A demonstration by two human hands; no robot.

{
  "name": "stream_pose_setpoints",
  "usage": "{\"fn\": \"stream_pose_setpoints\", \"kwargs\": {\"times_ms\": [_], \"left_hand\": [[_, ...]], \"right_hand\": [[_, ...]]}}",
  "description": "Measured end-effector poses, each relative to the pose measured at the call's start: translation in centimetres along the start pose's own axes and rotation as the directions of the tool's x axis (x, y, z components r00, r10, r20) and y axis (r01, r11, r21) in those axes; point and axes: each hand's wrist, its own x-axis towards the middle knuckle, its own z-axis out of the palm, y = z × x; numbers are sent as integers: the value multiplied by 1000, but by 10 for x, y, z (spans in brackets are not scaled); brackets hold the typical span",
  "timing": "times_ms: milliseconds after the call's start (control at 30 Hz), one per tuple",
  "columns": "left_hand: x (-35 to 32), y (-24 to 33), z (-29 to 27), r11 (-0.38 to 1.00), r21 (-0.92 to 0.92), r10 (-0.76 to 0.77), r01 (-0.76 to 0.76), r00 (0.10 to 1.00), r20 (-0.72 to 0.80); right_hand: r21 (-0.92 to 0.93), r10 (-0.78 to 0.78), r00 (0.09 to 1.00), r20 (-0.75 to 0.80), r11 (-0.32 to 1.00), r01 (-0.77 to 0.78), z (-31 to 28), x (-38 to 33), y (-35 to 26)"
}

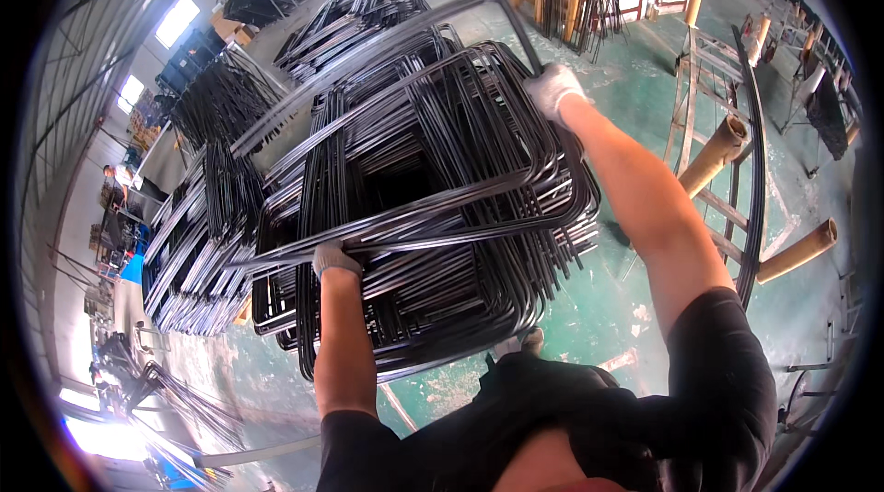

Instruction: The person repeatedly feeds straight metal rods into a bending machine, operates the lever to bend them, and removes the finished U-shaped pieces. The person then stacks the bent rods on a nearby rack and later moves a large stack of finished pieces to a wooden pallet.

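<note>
Both gloved hands, left hand [335, 258] and right hand [552, 87], are clenched on a bent black metal frame [433, 202] atop the frame stack [442, 289]. Green floor [635, 96] lies open right of the stack; its base is hidden.

A green floor [635, 96] carries stacks of bent black metal frames [433, 216], centre and upper left of frame.

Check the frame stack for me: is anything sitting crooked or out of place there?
Yes. The top bent metal frame, gripped by the gloved left hand and right hand, lies skewed across the stack of black frames instead of lined up with it. The stack itself is ragged, with frame corners fanning out on the right side.
</note>
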Motion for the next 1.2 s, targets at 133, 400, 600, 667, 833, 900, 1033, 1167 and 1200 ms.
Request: {"fn": "stream_pose_setpoints", "kwargs": {"times_ms": [133, 400, 600, 667, 833, 900, 1033, 1167, 1200], "left_hand": [[45, -63, 91, -382, -860, -295, 339, 837, 461], [8, -31, 88, -93, -914, -159, 395, 900, 405], [-53, 26, 42, 896, -420, -277, 142, 919, -280], [-48, 87, 27, 634, -766, -375, 108, 909, -183], [-94, 342, 43, 563, -818, -44, -116, 985, -170], [-110, 447, 73, 555, -828, 64, -86, 996, -60], [-152, 642, 123, 700, -651, 344, -293, 937, -51], [-176, 773, 145, 675, -476, 613, -563, 787, -61], [-182, 801, 151, 623, -485, 660, -614, 745, -96]], "right_hand": [[-82, 28, 984, 178, 997, -14, 51, 44, 0], [-204, -38, 968, 248, 975, 90, 46, 62, 30], [123, -224, 759, -611, 920, 371, -36, -72, 212], [-22, -118, 708, -697, 989, 143, -58, -117, 345], [-143, 694, 547, -468, 551, -822, -140, -233, 653], [-267, 740, 531, -413, 459, -847, -156, -262, 750], [-344, 930, 288, -229, 200, -918, -200, -257, 836], [-233, 893, 295, -340, 224, -946, -183, -249, 848], [-169, 881, 347, -321, 307, -937, -178, -260, 851]]}}
